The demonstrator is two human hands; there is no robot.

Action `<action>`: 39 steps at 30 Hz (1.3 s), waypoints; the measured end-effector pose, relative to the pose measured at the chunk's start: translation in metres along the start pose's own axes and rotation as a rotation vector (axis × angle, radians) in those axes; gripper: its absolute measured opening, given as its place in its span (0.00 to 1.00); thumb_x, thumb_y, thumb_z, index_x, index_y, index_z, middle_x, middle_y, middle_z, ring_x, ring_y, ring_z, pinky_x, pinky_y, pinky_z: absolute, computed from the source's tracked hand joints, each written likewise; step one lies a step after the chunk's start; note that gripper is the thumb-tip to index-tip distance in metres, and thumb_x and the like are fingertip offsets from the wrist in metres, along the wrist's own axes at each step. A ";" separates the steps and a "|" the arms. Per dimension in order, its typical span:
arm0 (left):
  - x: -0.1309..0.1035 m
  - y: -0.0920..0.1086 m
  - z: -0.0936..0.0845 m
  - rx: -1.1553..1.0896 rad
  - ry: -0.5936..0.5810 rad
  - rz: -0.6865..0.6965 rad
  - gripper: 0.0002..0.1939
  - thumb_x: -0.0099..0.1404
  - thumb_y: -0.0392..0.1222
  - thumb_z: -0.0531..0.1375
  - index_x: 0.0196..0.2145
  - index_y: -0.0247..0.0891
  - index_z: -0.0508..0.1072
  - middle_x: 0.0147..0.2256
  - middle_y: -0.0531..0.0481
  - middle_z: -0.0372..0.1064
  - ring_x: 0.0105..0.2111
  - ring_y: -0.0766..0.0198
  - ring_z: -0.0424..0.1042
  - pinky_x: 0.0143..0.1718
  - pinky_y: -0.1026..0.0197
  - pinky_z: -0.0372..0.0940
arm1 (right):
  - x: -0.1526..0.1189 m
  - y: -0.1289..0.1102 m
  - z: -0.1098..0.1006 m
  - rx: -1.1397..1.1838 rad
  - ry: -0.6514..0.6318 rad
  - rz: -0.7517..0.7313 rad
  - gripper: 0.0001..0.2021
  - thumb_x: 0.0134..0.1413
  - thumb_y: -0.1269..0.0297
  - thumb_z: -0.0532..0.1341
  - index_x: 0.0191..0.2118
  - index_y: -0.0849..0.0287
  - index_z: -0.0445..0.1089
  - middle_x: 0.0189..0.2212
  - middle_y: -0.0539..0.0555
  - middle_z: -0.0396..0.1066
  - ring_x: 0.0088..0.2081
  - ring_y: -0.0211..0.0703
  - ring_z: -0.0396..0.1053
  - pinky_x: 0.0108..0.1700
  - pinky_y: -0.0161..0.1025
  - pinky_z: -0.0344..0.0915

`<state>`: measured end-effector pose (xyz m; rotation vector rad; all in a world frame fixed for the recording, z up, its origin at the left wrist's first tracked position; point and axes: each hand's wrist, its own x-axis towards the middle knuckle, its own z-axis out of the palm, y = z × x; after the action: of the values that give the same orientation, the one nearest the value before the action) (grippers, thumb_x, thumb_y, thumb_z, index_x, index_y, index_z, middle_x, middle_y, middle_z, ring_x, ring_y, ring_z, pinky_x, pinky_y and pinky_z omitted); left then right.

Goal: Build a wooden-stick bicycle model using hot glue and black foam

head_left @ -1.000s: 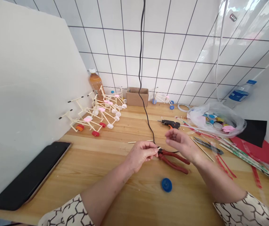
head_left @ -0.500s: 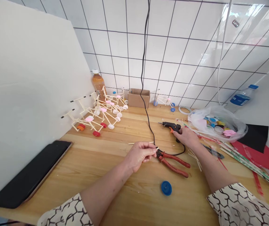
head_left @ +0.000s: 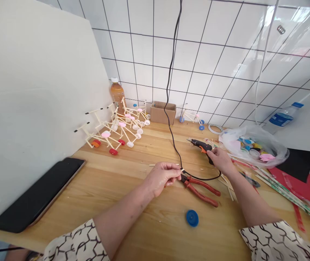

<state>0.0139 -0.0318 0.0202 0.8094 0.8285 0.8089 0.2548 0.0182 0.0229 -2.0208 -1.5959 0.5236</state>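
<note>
My left hand (head_left: 163, 177) pinches a short pale stick (head_left: 181, 170) beside the head of the red-handled pliers (head_left: 202, 190) on the wooden table. To the right, my right hand (head_left: 220, 159) grips the black glue gun (head_left: 201, 145) at its handle, nozzle pointing left, below the orange trigger. A blue bottle cap (head_left: 192, 218) lies near the front of the table. At the back left stand several stick frames with cap wheels (head_left: 106, 134), and a similar frame with blue wheels (head_left: 191, 116) is by the wall.
A black phone (head_left: 39, 194) lies at the left, an orange drink bottle (head_left: 117, 95) behind. A cardboard box (head_left: 162, 113) stands by the tiled wall. On the right are a plastic bag of caps (head_left: 255, 146), sticks, red paper (head_left: 304, 185) and a water bottle (head_left: 282, 117).
The glue gun has tilted and come up slightly off the table in my right hand. My left hand has hardly moved. The whole view has shifted a little.
</note>
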 end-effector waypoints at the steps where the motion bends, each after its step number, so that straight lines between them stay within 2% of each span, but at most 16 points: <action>1: 0.000 0.000 0.000 -0.002 -0.002 0.002 0.11 0.42 0.41 0.67 0.21 0.32 0.71 0.17 0.51 0.67 0.14 0.76 0.55 0.14 0.69 0.40 | -0.002 -0.002 -0.001 0.083 -0.007 0.006 0.13 0.49 0.56 0.52 0.19 0.57 0.57 0.13 0.47 0.56 0.16 0.36 0.57 0.19 0.35 0.54; 6: 0.000 0.001 -0.001 -0.024 0.010 -0.004 0.12 0.41 0.41 0.68 0.21 0.32 0.71 0.17 0.51 0.67 0.14 0.76 0.55 0.15 0.69 0.40 | -0.012 -0.015 -0.010 0.443 -0.015 0.017 0.14 0.47 0.51 0.53 0.25 0.58 0.60 0.17 0.46 0.57 0.17 0.34 0.57 0.19 0.34 0.57; 10: 0.000 0.004 -0.001 -0.036 0.027 -0.002 0.11 0.40 0.40 0.68 0.20 0.32 0.71 0.17 0.51 0.67 0.14 0.77 0.55 0.15 0.69 0.39 | -0.024 -0.028 -0.022 0.721 -0.045 -0.023 0.12 0.44 0.55 0.60 0.29 0.58 0.62 0.22 0.49 0.65 0.24 0.38 0.66 0.25 0.36 0.64; 12: 0.000 0.006 -0.002 -0.043 0.036 0.004 0.11 0.40 0.40 0.68 0.20 0.32 0.71 0.17 0.51 0.67 0.14 0.77 0.54 0.15 0.69 0.39 | -0.032 -0.035 -0.032 0.827 -0.110 -0.067 0.12 0.42 0.58 0.63 0.31 0.59 0.64 0.27 0.54 0.69 0.28 0.42 0.69 0.24 0.36 0.64; 15: -0.001 0.010 -0.003 -0.059 0.049 0.014 0.10 0.40 0.39 0.67 0.20 0.32 0.72 0.17 0.51 0.66 0.15 0.77 0.54 0.16 0.69 0.39 | -0.045 -0.042 -0.050 0.709 -0.197 -0.173 0.13 0.44 0.57 0.63 0.34 0.59 0.66 0.32 0.57 0.71 0.25 0.40 0.66 0.20 0.34 0.60; 19: -0.001 0.013 -0.005 -0.069 0.054 0.020 0.10 0.42 0.39 0.67 0.20 0.32 0.72 0.17 0.51 0.66 0.14 0.77 0.54 0.16 0.69 0.38 | -0.058 -0.045 -0.070 0.410 -0.248 -0.274 0.12 0.45 0.55 0.63 0.34 0.57 0.70 0.21 0.51 0.66 0.22 0.37 0.60 0.21 0.35 0.58; 21: 0.000 0.014 -0.005 -0.073 0.056 0.025 0.09 0.42 0.39 0.67 0.20 0.31 0.72 0.17 0.51 0.66 0.14 0.77 0.54 0.15 0.69 0.38 | -0.062 -0.047 -0.074 0.321 -0.323 -0.317 0.13 0.46 0.54 0.63 0.35 0.57 0.71 0.22 0.52 0.67 0.24 0.39 0.62 0.23 0.35 0.59; 25: 0.000 0.015 -0.005 -0.079 0.061 0.037 0.09 0.43 0.38 0.66 0.20 0.31 0.71 0.17 0.52 0.66 0.14 0.77 0.54 0.15 0.69 0.39 | -0.067 -0.054 -0.074 0.191 -0.430 -0.408 0.15 0.46 0.53 0.62 0.37 0.56 0.73 0.30 0.54 0.71 0.32 0.45 0.66 0.30 0.38 0.64; 31: 0.000 0.015 -0.005 -0.092 0.068 0.037 0.08 0.43 0.38 0.66 0.20 0.31 0.71 0.17 0.51 0.66 0.14 0.77 0.54 0.15 0.68 0.39 | -0.071 -0.056 -0.069 0.087 -0.395 -0.435 0.12 0.49 0.53 0.60 0.36 0.55 0.72 0.24 0.51 0.67 0.28 0.42 0.63 0.28 0.36 0.63; 39: 0.001 0.015 -0.004 -0.107 0.097 0.022 0.07 0.42 0.36 0.66 0.20 0.31 0.71 0.16 0.51 0.66 0.14 0.77 0.54 0.16 0.69 0.39 | -0.075 -0.061 -0.062 0.092 -0.387 -0.453 0.15 0.51 0.52 0.57 0.41 0.55 0.67 0.30 0.52 0.68 0.33 0.44 0.64 0.33 0.37 0.63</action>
<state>0.0069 -0.0234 0.0308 0.6893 0.8561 0.9099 0.2262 -0.0526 0.1082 -1.4775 -2.1345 0.8238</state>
